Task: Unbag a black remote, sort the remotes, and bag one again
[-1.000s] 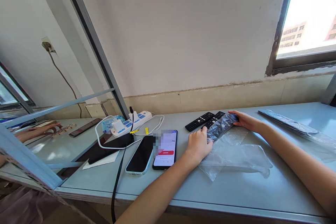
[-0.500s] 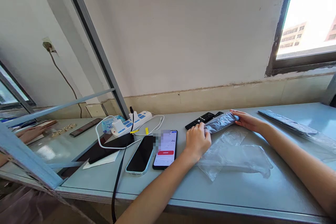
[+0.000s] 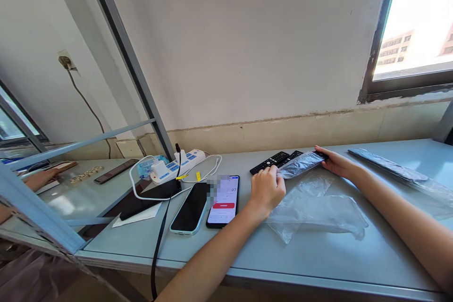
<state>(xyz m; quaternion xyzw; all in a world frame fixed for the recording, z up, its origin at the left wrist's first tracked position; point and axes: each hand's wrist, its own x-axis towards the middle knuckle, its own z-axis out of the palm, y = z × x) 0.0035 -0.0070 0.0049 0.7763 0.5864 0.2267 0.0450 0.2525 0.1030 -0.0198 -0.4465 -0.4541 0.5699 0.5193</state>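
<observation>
A black remote control [image 3: 320,155] lies mostly inside a clear plastic bag [image 3: 299,165], with its bare right end showing. My right hand [image 3: 333,162] is closed on that bare end. At the other side, my left hand [image 3: 268,188] pinches the bag's left end, its fingertips partly hidden. Just behind my left hand, an unwrapped black remote [image 3: 269,162] rests on the table, with a second dark remote [image 3: 292,156] beside it, partly covered by the bag. Flattened clear bags [image 3: 318,212] are spread below my hands.
Two phones, one dark [image 3: 190,208] and one lit [image 3: 222,203], lie left of my left forearm. Behind them are a power strip [image 3: 184,165] and cables. A bagged dark remote [image 3: 389,165] lies at right. Beyond the metal frame [image 3: 123,52], another person's hand [image 3: 40,179] shows.
My right hand has shifted slightly right, and the black end of the remote now sticks out of the bag. My left hand has stayed nearly in place.
</observation>
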